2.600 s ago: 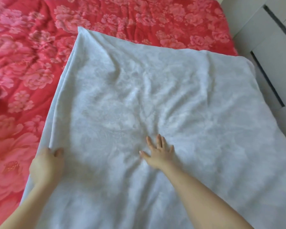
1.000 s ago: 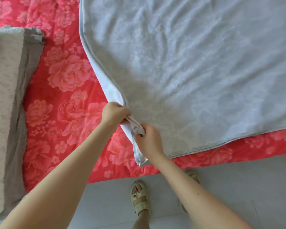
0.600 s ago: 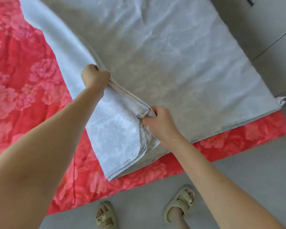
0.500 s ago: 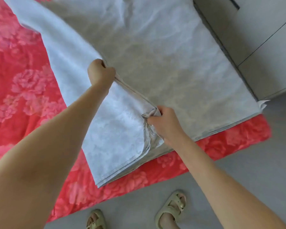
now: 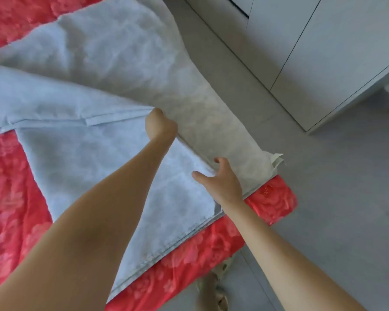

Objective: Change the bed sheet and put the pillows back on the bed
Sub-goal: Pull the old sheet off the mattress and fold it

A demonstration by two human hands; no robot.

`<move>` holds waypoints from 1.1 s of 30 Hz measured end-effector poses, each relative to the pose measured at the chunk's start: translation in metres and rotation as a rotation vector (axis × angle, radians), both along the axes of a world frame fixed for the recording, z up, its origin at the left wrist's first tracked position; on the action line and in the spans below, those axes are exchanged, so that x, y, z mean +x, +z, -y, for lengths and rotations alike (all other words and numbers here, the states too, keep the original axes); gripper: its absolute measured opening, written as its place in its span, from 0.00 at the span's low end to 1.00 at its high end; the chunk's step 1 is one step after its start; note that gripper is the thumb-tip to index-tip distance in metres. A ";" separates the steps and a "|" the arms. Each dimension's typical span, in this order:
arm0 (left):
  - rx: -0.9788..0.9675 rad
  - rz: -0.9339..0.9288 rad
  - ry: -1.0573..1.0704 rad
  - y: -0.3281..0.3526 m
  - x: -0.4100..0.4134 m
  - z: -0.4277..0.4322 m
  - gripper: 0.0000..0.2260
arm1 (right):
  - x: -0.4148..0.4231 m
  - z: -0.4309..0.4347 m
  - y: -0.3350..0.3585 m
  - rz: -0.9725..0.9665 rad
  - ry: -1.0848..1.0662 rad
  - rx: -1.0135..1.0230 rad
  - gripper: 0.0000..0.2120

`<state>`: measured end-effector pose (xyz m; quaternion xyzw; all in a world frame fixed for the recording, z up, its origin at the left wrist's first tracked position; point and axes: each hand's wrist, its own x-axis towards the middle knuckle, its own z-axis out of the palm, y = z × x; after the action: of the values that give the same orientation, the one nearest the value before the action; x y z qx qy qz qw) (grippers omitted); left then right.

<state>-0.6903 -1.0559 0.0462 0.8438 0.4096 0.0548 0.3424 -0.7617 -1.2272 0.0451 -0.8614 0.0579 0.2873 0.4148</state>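
**Desk:** Where is the sheet?

**Reporter:** The grey sheet [image 5: 112, 167] lies part-folded over the near corner of the bed [image 5: 272, 205], on a red floral cover [image 5: 9, 198]. The left hand [image 5: 161, 126], a fist clenched round the hemmed edge, lifts the top layer and draws it leftward.

**Desk:** And the other hand?

**Reporter:** The right hand [image 5: 222, 182] sits at the fold with fingers spread and slightly bent, holding nothing. Half a second ago it pinched that same fold. Whether the fingertips brush the cloth now cannot be told.

**Desk:** What does that change?

**Reporter:** The release appears to free the top layer, so the unfolding looks properly under way. The flap has swung well left of where it hung a moment ago. The sheet covers only this corner, with red showing to the left and along the near edge. Spreading it out, and all that follows, is judged still to come.

**Desk:** Any label or lettering?

**Reporter:** A small white tag [image 5: 277, 159] juts from the sheet's right corner, but nothing on it is legible. No brand or writing shows elsewhere. Beyond the bed are the grey floor [image 5: 335, 209], a pale cabinet [image 5: 323, 52] and, at the bottom edge, a sandal [image 5: 213, 292].
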 end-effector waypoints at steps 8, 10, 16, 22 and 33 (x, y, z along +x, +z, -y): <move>-0.110 -0.125 0.281 -0.046 0.035 -0.009 0.06 | 0.047 0.029 -0.049 0.258 0.306 -0.331 0.19; -0.069 -0.179 0.286 -0.052 0.045 -0.019 0.07 | 0.055 0.041 -0.056 0.310 0.316 -0.269 0.24; 0.058 -0.091 0.310 -0.033 0.091 -0.030 0.08 | 0.099 0.059 -0.048 0.427 0.276 -0.047 0.29; 0.159 -0.052 0.109 -0.001 0.167 0.026 0.14 | 0.177 0.131 -0.027 0.417 0.220 -0.092 0.20; -0.263 -0.316 -0.003 -0.065 0.240 0.168 0.27 | 0.262 0.234 -0.129 -0.054 0.514 -0.409 0.15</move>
<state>-0.4507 -1.2237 -0.0187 0.7905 0.4605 -0.1330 0.3811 -0.4999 -1.4613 -0.0835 -0.9054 -0.0940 0.3877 0.1456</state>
